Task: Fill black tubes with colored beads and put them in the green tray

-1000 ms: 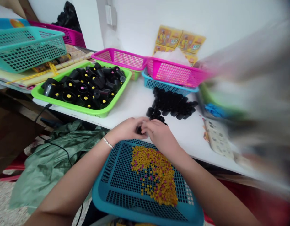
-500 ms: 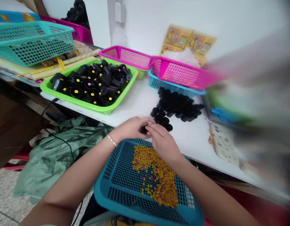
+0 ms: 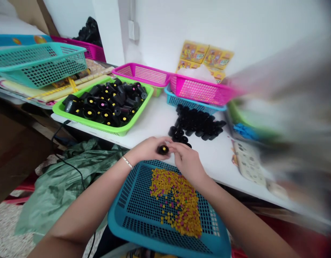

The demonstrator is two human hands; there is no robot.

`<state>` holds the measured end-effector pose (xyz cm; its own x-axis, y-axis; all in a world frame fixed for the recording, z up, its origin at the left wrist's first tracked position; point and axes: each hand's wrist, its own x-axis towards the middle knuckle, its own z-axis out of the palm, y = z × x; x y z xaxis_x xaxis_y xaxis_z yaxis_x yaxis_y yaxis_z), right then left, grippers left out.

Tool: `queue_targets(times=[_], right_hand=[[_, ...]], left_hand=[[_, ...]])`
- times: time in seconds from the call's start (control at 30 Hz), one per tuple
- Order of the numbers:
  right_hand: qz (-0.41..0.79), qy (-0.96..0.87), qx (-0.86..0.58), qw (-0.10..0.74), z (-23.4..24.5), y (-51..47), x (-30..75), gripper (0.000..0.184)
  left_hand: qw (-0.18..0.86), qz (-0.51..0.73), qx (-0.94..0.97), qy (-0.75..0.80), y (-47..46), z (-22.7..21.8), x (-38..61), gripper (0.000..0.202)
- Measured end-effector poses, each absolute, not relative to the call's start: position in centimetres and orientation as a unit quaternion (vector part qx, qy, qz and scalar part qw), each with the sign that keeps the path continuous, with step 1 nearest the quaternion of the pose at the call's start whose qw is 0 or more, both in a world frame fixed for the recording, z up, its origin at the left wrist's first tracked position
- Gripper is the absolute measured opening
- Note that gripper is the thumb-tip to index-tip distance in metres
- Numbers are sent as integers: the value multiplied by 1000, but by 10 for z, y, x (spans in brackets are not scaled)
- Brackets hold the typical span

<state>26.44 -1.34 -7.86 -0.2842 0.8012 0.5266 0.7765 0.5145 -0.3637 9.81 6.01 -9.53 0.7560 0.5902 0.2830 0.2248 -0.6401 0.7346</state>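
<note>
Black cap (image 3: 160,152), with a yellow disc (image 3: 164,148) at its centre, sits inside the left grip (image 3: 147,148), which is clamped around it. Right grip (image 3: 189,161) adjoins its right side; whether it is closed cannot be told. Below: blue basket (image 3: 115,219) bearing yellow and pink discs (image 3: 186,202). Beyond: loose black caps (image 3: 197,122) on the desk (image 3: 215,159).

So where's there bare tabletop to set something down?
Bare white table shows between the lime-green tray and the loose black pieces, and between those pieces and the patterned flat object. It's crowded along the wall, where a pink basket sits on a blue basket.
</note>
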Motion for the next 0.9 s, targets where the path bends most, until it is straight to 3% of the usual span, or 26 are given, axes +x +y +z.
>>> queue_targets(times=[0.4,0.63,0.8,0.9], right_hand=[[-86,-860,-401,302,-121,-17,270,41],[6,-833,-452,320,-105,-13,267,44],[-38,-849,-422,315,-108,-9,265,45],[-18,-850,-419,319,-97,-18,266,45]], left_hand=[[345,258,872,231,61,-96,98,45],[371,271,860,224,60,-97,98,45],[378,251,859,237,60,-97,99,49],[371,254,858,250,44,-86,96,40]])
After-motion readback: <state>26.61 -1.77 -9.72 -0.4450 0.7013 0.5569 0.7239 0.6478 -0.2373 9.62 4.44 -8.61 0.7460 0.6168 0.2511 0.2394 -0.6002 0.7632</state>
